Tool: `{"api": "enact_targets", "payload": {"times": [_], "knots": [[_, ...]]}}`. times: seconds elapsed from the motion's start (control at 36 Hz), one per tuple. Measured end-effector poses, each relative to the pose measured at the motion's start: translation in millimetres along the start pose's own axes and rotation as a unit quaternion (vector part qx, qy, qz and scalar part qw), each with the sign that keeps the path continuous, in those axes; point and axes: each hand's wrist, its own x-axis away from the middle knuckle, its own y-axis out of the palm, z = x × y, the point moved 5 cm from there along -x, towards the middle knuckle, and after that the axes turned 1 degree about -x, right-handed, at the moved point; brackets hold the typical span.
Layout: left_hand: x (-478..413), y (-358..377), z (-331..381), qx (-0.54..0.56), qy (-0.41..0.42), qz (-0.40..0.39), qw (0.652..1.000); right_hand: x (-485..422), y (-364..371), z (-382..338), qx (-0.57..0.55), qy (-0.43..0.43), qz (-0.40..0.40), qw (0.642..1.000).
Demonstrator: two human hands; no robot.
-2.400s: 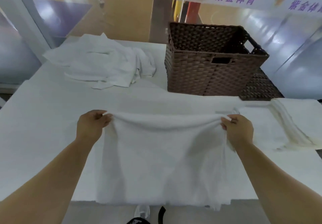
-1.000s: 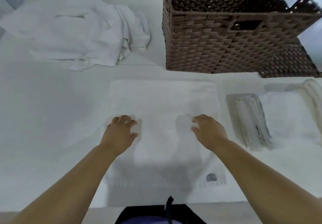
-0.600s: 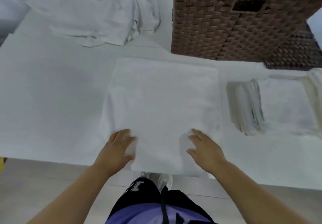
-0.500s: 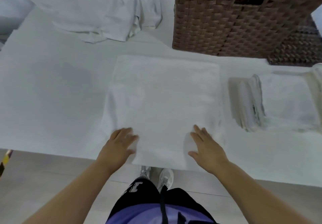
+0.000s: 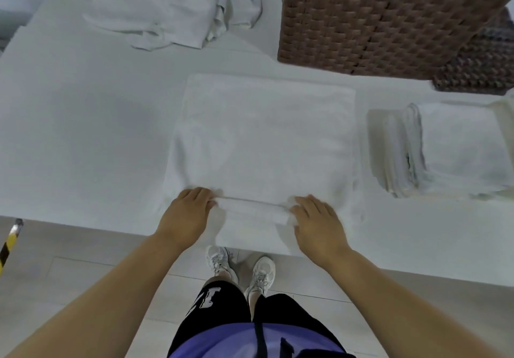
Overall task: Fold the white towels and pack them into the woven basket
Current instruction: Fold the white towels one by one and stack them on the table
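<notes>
Flat a moment ago, now the left hand (image 5: 186,213) and right hand (image 5: 317,224) curl and pinch the near hem of the towel (image 5: 264,140) at the near edge of the desk (image 5: 69,135), raising a ridge. Next fold looks imminent; the basket (image 5: 375,23) waits at the far edge.

The towel (image 5: 264,140) lies before the basket (image 5: 375,23), folded stack (image 5: 459,146) to its right, loose heap (image 5: 167,4) behind-left.

A white bench (image 5: 69,135) stands on a pale tiled floor (image 5: 83,260), where a yellow-and-black striped pole (image 5: 9,239) shows at the left edge.
</notes>
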Motion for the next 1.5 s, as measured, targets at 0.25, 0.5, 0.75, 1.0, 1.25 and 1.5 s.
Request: {"api": "enact_targets", "payload": {"times": [0.25, 0.5, 0.75, 1.0, 1.25, 1.5], "knots": [[5.5, 5.3, 2.8, -0.068, 0.051, -0.054, 0.995, -9.7, -29.6, 32.4, -0.09, 0.056, 0.009, 0.994], [-9.0, -6.6, -5.4, -0.001, 0.013, -0.063, 0.998, -18.7, -59.5, 45.8, -0.11, 0.048, 0.007, 0.993], [-64.3, -94.3, -3.1, 0.036, -0.019, -0.001, 0.999, -53.7, -137.6, 57.7, -0.08, 0.04, 0.002, 0.996], [-105.0, -253.6, 57.9, 0.053, 0.07, 0.229, 0.97, -74.7, -303.6, 54.6, -0.006, -0.072, 0.289, 0.955], [-71.7, -233.4, 69.4, -0.008, 0.22, 0.295, 0.93, -26.8, -281.9, 57.5, 0.038, -0.17, 0.403, 0.899], [-42.0, -52.3, 23.0, -0.052, 0.085, -0.044, 0.994, -10.5, -118.3, 70.0, -0.025, -0.062, 0.096, 0.993]]}}
